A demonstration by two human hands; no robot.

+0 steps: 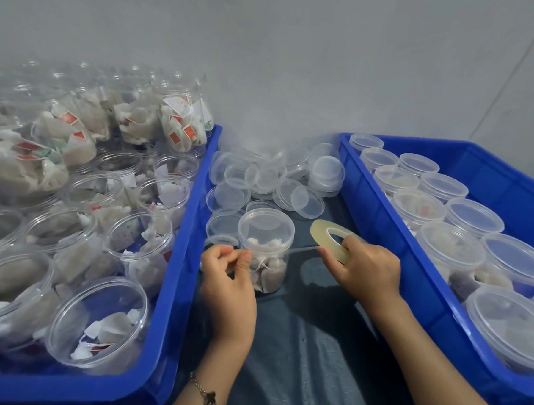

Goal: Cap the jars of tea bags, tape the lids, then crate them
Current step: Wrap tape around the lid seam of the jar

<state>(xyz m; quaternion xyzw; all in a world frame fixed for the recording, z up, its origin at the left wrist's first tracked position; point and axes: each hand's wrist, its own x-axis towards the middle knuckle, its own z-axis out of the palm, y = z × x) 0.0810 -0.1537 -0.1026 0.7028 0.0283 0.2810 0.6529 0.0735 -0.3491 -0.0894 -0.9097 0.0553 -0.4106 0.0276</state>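
You're on the taping step: the capped jar (pixel 265 251) stands upright on the dark tabletop (pixel 308 344) between the two crates, its lid (pixel 266 223) already seated. Your right hand (pixel 368 269) has its fingers curled through and round the tape roll (pixel 331 240), and your left hand (pixel 228 271) pinches the free end of the tape strip (pixel 302 250) between thumb and fingertips, so the strip runs taut across the front of the jar. Next, I'd say, you need to lay that strip onto the seam under the lid and wind it round, keeping it level so it catches both lid and wall. Then it goes to the right crate (pixel 379 214) with the other capped jars; the left crate (pixel 193 217) holds open ones, and loose lids (pixel 279 178) are heaped behind. Whether the strip already touches the jar is hard to tell, since it's thin and clear. Both crates are cut off at the frame edges.
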